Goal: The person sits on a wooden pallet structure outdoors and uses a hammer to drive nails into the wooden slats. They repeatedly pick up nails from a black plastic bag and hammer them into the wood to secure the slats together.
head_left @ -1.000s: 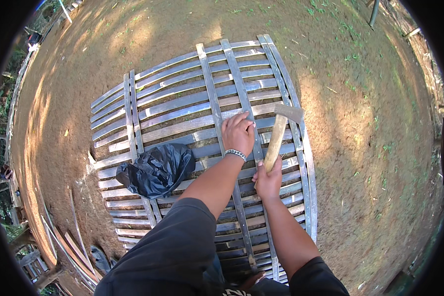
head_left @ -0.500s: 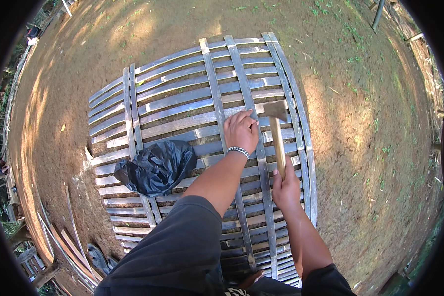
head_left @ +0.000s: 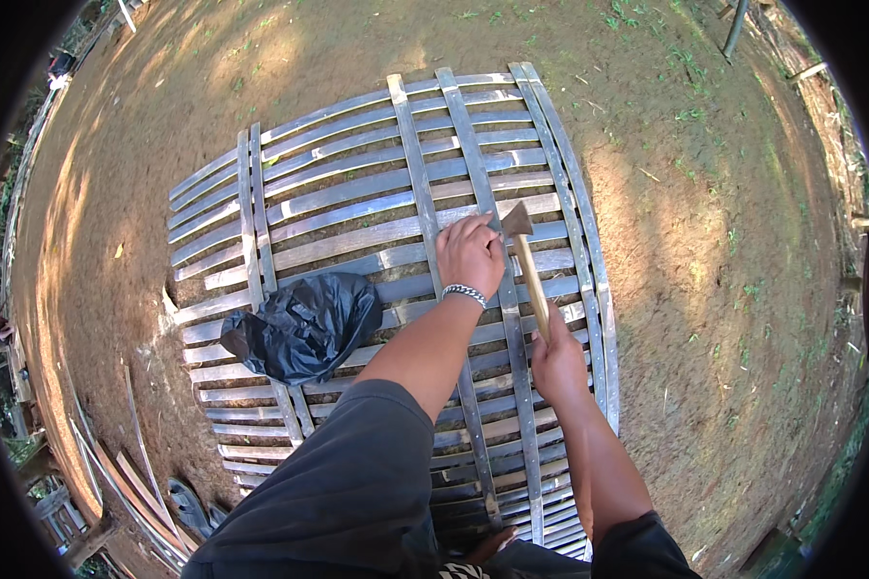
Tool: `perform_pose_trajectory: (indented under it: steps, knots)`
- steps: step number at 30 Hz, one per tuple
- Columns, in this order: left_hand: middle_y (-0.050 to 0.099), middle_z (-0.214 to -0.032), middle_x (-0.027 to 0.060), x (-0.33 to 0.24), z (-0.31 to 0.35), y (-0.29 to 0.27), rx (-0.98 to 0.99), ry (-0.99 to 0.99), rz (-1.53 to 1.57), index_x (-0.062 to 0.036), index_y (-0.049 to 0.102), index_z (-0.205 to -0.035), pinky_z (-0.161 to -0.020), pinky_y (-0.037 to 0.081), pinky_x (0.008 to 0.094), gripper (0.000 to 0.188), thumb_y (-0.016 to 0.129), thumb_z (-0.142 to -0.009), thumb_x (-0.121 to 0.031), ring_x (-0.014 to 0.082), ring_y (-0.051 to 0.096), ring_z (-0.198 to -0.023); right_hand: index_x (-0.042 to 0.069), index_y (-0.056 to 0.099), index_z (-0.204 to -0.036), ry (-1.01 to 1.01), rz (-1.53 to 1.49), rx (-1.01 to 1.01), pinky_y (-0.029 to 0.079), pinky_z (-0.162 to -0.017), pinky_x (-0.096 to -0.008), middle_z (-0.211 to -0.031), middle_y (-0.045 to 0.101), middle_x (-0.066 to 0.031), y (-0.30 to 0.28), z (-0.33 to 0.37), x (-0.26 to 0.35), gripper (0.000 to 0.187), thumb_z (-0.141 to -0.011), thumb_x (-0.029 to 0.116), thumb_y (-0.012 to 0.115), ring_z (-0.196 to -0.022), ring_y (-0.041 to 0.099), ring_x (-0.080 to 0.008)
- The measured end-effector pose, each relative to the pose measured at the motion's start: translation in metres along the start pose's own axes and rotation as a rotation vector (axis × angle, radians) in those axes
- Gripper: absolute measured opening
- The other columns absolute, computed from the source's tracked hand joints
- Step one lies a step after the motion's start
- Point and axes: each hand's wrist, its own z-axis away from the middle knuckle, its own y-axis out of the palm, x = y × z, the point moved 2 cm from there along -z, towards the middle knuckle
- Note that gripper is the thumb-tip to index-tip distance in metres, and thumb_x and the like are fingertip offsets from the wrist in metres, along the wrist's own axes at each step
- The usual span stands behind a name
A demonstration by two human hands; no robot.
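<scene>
A slatted bamboo panel lies on the ground, its narrow strips crossed by longer slats. My left hand, with a chain bracelet at the wrist, rests on the panel's upper right part. Its fingers are bent together at a long slat; what they pinch, if anything, is hidden. My right hand is wrapped round the wooden handle of a hatchet. The hatchet's dark metal head is raised just right of my left fingertips, apart from them.
A crumpled black plastic bag sits on the panel's left side. Long thin bamboo strips lie on the bare soil at lower left, beside dark footwear. A post stands at the far right.
The hatchet head has swung left and turned, coming closer to my left fingers. My right hand has tilted with it. My left hand stays on the same slat.
</scene>
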Motion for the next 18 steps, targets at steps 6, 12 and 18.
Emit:
perform_pose_trajectory:
  steps: [6,12,18]
  knots:
    - [0.075,-0.124,0.0008,0.002,0.0,-0.002,0.01,-0.004,-0.022,-0.0108,0.073,-0.083,-0.11,0.038,0.0424,0.005,0.076,-0.086,-0.014,0.0237,0.064,-0.121,0.011,0.046,-0.151,-0.037,-0.128,-0.182,0.056,-0.079,-0.0563,-0.108,0.07,-0.0318,-0.004,0.005,0.013,0.053,-0.099,0.011,0.061,-0.095,0.07,-0.0511]
    - [0.075,-0.125,0.0031,-0.001,0.0,-0.004,0.027,-0.031,0.036,-0.0098,0.072,-0.082,-0.113,0.037,0.0443,0.007,0.073,-0.088,-0.014,0.0249,0.063,-0.124,0.01,0.045,-0.151,-0.006,-0.045,-0.058,0.055,-0.082,-0.0572,-0.11,0.07,-0.0315,-0.007,0.001,0.008,0.055,-0.098,0.008,0.061,-0.097,0.069,-0.0522]
    - [0.075,-0.123,0.0015,-0.001,0.0,-0.004,0.008,-0.01,-0.01,-0.0106,0.073,-0.082,-0.109,0.038,0.0427,0.006,0.076,-0.086,-0.014,0.0241,0.064,-0.122,0.011,0.041,-0.153,-0.068,-0.141,-0.181,0.055,-0.081,-0.0556,-0.109,0.069,-0.0327,0.006,0.003,0.007,0.057,-0.099,0.008,0.06,-0.099,0.068,-0.0517]
